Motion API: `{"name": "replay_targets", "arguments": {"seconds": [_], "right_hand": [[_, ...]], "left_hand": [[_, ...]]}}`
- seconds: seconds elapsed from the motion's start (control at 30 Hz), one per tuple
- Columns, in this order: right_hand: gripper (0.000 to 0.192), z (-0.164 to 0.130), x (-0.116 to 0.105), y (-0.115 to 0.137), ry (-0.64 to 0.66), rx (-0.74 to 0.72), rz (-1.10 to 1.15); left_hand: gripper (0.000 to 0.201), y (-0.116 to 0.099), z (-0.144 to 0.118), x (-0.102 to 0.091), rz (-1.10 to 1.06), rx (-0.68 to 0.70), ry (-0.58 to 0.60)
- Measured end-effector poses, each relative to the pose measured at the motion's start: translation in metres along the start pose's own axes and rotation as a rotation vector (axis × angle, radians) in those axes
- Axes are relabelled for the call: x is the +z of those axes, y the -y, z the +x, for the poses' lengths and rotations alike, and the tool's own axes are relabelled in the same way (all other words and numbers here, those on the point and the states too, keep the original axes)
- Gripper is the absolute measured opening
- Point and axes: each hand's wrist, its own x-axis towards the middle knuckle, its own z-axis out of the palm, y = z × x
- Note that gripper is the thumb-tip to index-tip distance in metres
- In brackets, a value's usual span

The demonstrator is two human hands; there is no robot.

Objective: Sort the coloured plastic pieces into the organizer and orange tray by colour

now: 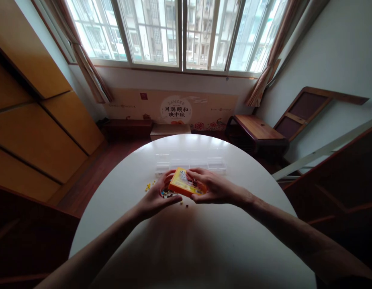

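Both hands meet over the middle of the round white bench (186,241), holding a small flat orange-and-yellow cardboard box (183,184) just above its surface. The box's long axis runs roughly left to right, slanting a little down toward the right, and its printed face tilts upward and away from the person. The right hand (214,188) is closed on the box from the right, fingers laid over the top face. The left hand (157,196) cups the box's lower left end, its fingers curled beneath. Under the left hand and just to its left, small loose beads, yellow and dark (149,186), lie scattered on the bench. Just beyond the box lies a clear plastic compartment organiser tray (190,162), its long side also running left to right.
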Motion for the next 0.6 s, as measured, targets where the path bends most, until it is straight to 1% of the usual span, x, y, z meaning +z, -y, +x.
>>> {"name": "replay_targets", "arguments": {"seconds": [0.07,0.17,0.27,0.37,0.5,0.57,0.6], "right_hand": [[0.068,0.009,0.006,0.002,0.001,-0.027,0.029],[0.072,0.019,0.014,0.004,0.003,-0.057,0.054],[0.078,0.026,0.020,0.004,0.040,-0.072,0.075],[0.080,0.030,0.023,-0.001,0.078,-0.088,0.102],[0.080,0.032,0.025,-0.008,0.094,-0.120,0.115],[0.073,0.033,0.024,-0.008,0.092,-0.138,0.119],[0.065,0.033,0.024,-0.008,0.089,-0.145,0.126]], "left_hand": [[0.092,0.005,-0.003,-0.006,-0.033,-0.012,-0.045],[0.092,0.008,-0.009,-0.014,-0.046,-0.029,-0.093],[0.093,0.008,-0.014,-0.022,-0.002,-0.054,-0.115],[0.095,0.009,-0.019,-0.029,0.073,-0.080,-0.138],[0.097,0.008,-0.021,-0.040,0.158,-0.014,-0.138],[0.095,0.005,-0.021,-0.046,0.216,0.033,-0.118],[0.094,0.003,-0.021,-0.048,0.252,0.053,-0.110]]}}
